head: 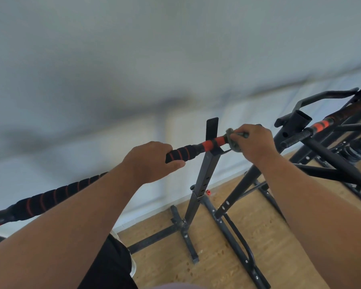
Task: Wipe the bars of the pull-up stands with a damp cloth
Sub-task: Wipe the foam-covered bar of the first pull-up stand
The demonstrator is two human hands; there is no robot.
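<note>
left hand [152, 161] clenches the black-and-red foam-wrapped bar [188, 152]; beyond it, right hand [253, 141] grips the grey damp cloth [232, 140], which may slip off the bar's end.

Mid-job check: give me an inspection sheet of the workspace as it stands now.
Surface: wooden floor, bare where visible.
Job's things: red-and-black pull-up bar rests on an upright stand; grey cloth wrapped on its right end.
Clutter: small red item on the floor by the stand.
Hands: left hand grips the foam grip; right hand holds the cloth.
Cables: nothing seen.
Surroundings: second stand to the right; pale wall behind.
</note>
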